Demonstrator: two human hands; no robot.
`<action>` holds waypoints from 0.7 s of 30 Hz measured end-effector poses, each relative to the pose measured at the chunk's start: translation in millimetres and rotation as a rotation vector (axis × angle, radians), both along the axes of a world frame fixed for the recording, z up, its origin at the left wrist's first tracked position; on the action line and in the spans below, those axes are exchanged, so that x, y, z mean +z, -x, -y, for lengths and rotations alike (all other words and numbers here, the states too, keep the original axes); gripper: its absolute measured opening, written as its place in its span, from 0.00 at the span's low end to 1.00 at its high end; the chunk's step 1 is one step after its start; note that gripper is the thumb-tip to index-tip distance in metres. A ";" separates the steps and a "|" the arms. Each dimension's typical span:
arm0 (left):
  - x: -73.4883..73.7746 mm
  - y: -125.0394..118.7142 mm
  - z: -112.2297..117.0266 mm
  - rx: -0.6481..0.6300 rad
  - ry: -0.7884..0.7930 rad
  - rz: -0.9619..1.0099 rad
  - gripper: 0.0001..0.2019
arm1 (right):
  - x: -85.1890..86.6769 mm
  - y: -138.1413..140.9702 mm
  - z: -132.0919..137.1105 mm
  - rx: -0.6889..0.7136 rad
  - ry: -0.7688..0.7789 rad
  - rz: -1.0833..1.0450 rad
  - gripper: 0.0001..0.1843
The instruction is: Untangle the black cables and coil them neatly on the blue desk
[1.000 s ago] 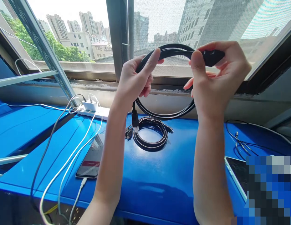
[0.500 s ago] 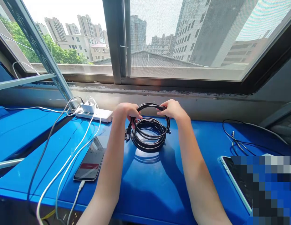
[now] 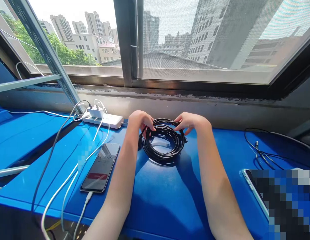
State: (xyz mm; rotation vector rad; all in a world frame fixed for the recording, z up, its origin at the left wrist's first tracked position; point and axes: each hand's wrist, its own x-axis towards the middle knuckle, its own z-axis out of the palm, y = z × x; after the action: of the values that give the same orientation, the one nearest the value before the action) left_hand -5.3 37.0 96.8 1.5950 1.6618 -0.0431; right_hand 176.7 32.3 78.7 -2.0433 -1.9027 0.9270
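A black cable [image 3: 163, 156] lies wound in a round coil of several loops on the blue tabletop, near the window wall. My left hand [image 3: 144, 122] grips the coil's upper left side, thumb on top and fingers partly hidden behind the loops. On the far right side, my right hand [image 3: 188, 122] pinches the loops between thumb and fingers. A dark cable end shows beside my left hand, and another short end sticks out at the coil's right.
Left of my arm lies a phone [image 3: 101, 170] with a white charging cable. Behind it a white power strip [image 3: 113, 121] holds a plugged charger. A metal ladder-like frame [image 3: 48, 46] leans at the left. Thin cables [image 3: 262, 153] and another phone [image 3: 253, 190] lie at the right.
Both hands have lowered the upper loops onto the rest of the coil, so the loops now sit together as one ring. The view has shifted slightly.
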 end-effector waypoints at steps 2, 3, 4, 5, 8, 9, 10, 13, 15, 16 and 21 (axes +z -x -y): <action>-3.0 2.8 -5.6 -0.036 -0.029 -0.024 0.06 | -1.8 0.5 -0.9 0.040 0.042 -0.006 0.11; -5.0 4.9 -9.0 -0.058 -0.043 -0.025 0.07 | -2.6 1.6 -1.4 0.044 0.044 -0.004 0.11; -7.0 7.0 -12.4 -0.079 -0.056 -0.024 0.08 | -3.2 3.0 -1.8 0.037 0.028 0.000 0.11; -9.0 9.1 -15.8 -0.095 -0.070 -0.019 0.09 | -3.4 4.7 -2.1 0.027 0.001 -0.002 0.12; -13.5 12.9 -23.3 -0.126 -0.116 0.000 0.12 | -2.7 9.7 -2.1 0.009 -0.068 0.003 0.15; -14.2 13.2 -24.5 -0.130 -0.130 0.003 0.13 | -2.0 11.2 -1.7 0.007 -0.076 0.012 0.16; -14.3 13.1 -25.0 -0.131 -0.141 0.001 0.13 | -1.2 12.6 -1.1 0.003 -0.078 0.026 0.18; -12.5 12.1 -23.3 -0.089 -0.139 -0.052 0.14 | 2.0 16.8 1.3 -0.018 -0.078 0.075 0.18; -11.3 11.6 -21.9 -0.036 -0.135 -0.087 0.15 | 4.4 19.9 3.4 -0.032 -0.084 0.095 0.18; -11.3 11.4 -21.7 -0.015 -0.133 -0.096 0.16 | 5.4 21.5 4.3 -0.040 -0.085 0.103 0.18; -19.7 7.2 -28.1 0.021 -0.087 -0.146 0.16 | 3.9 27.3 5.1 -0.087 -0.052 0.115 0.17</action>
State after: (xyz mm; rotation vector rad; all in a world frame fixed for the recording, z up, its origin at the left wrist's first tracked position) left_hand -12.5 65.1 77.1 1.6731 1.8145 -0.0786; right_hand 149.3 27.2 82.6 -2.1726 -1.8551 0.7467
